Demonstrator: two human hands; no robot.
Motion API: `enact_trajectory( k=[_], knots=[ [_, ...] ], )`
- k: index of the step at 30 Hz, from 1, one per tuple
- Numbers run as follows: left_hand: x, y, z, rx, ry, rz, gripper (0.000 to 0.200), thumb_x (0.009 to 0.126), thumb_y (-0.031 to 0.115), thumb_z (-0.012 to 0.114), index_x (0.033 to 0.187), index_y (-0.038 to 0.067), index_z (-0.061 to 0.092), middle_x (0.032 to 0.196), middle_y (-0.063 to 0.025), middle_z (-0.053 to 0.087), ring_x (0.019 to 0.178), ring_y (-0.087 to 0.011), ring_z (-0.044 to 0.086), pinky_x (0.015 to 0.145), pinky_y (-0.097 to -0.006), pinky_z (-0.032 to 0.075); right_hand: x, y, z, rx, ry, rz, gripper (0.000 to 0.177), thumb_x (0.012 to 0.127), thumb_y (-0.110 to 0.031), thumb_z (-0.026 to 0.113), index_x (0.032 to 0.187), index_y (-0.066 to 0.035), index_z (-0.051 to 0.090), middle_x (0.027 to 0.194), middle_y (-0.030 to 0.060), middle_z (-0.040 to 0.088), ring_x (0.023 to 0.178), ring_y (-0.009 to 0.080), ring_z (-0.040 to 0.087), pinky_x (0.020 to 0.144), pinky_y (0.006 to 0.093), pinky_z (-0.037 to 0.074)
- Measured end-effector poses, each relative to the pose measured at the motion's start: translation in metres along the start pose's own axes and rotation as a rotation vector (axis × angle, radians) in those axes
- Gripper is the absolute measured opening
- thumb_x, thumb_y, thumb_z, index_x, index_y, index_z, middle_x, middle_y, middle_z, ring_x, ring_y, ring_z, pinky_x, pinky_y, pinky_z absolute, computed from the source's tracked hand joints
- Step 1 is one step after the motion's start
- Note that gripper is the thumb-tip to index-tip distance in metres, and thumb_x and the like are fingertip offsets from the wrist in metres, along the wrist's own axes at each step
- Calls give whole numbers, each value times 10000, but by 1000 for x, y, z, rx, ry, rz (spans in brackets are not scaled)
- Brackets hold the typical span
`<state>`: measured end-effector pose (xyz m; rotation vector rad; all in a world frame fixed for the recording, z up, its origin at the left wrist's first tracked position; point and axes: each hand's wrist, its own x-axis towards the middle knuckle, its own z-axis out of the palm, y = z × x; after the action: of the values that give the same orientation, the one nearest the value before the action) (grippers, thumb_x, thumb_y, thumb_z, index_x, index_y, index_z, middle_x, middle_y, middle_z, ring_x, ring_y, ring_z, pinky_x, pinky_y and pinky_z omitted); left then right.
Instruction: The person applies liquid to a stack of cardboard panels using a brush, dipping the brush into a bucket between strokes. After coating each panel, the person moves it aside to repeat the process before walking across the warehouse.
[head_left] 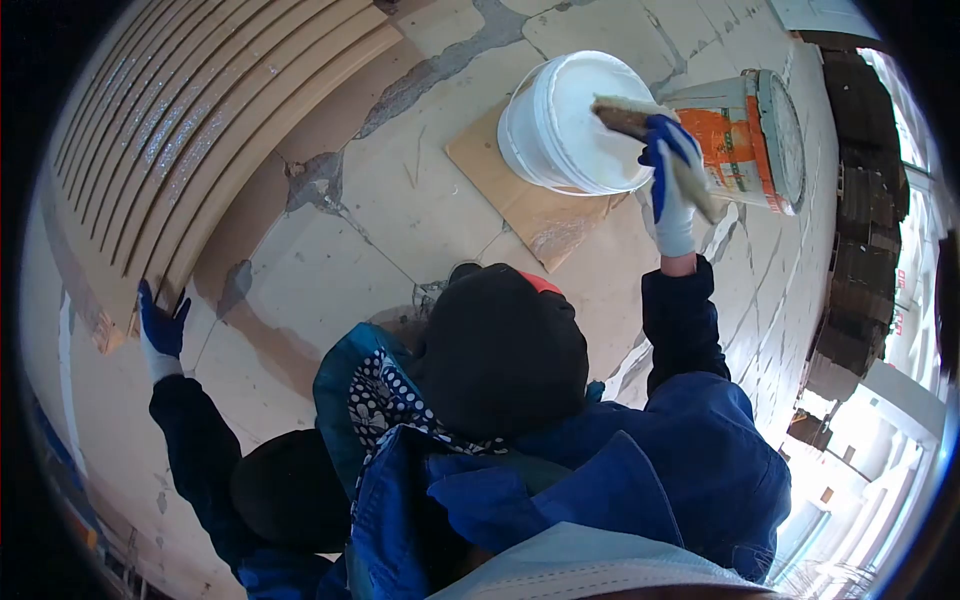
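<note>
My right hand (670, 185), in a blue and white glove, grips a wide paint brush (640, 115) held over the white bucket (570, 120). The bucket stands on a piece of cardboard (520, 200) on the floor. My left hand (160, 325), also gloved, is spread against the lower end of a stack of long wooden slats (210, 120) at the left. Both arms wear dark blue sleeves.
An orange and white paint can (755, 140) stands right of the bucket. The floor is pale with cracked grey patches. Stacked dark brick-like blocks (860, 200) line the right side. My dark knees and blue jacket fill the lower middle.
</note>
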<state>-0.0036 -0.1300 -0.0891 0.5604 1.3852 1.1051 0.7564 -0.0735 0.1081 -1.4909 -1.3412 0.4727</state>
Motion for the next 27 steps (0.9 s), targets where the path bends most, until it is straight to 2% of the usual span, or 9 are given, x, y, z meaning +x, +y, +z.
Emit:
enact_trajectory(
  k=[2,3,5,9,17,20,23,25,27],
  knots=[
    [8,1,-5,98,46,36,525,985,163,452,1459,170,227,1460,-81,268,1276,-312,406,954,-463,480,-1,9,-3,-394,-90,-347,232,917,-99,585,1123,2,619,943,67,665,683,90,607,629,201,481],
    [13,1,-6,147,67,53,537,984,179,455,1463,193,213,1465,-73,260,1290,-307,383,958,-469,476,0,13,-4,-396,-93,-349,232,917,-99,585,1123,2,619,943,67,665,683,90,607,629,201,481],
    [24,-2,-15,247,106,85,561,984,209,459,1473,238,185,1475,-57,246,1318,-297,337,966,-481,469,1,8,2,72,-15,201,243,916,-111,588,1123,12,616,986,87,677,627,94,600,559,210,485],
    [47,-14,-48,24,231,-81,569,916,475,549,1347,125,422,1293,-70,493,1153,-247,515,893,-418,511,13,24,10,156,-24,232,252,909,-119,600,1115,26,617,1022,107,676,594,98,596,521,216,490],
    [26,4,-13,137,331,-71,591,882,541,565,1272,103,492,1180,-73,568,1045,-228,579,828,-395,534,18,27,5,124,12,305,273,912,-190,595,1116,-12,632,876,56,662,506,86,520,458,210,416],
    [23,8,-8,140,301,-78,589,883,542,563,1268,103,492,1170,-74,571,1036,-230,581,824,-397,535,28,54,-22,481,181,493,264,909,-193,599,1106,-24,646,755,65,653,507,123,526,442,228,432],
    [23,9,-5,120,306,-79,591,884,545,559,1268,102,490,1161,-72,571,1035,-231,578,822,-398,535,34,79,-51,966,183,722,228,912,-233,600,1113,-143,659,688,34,605,452,125,428,446,218,379],
    [21,10,-3,114,334,-82,594,883,548,557,1269,101,489,1156,-71,571,1034,-231,577,821,-397,535,34,97,-65,1284,-280,817,201,921,-260,584,1113,-246,644,743,14,601,464,117,377,470,228,356],
    [17,14,1,123,325,-75,599,884,552,553,1272,101,487,1156,-70,566,1035,-231,573,821,-397,535,35,97,-70,1273,-287,776,192,926,-263,574,1101,-229,645,800,20,617,497,123,425,490,248,381]
  ],
)
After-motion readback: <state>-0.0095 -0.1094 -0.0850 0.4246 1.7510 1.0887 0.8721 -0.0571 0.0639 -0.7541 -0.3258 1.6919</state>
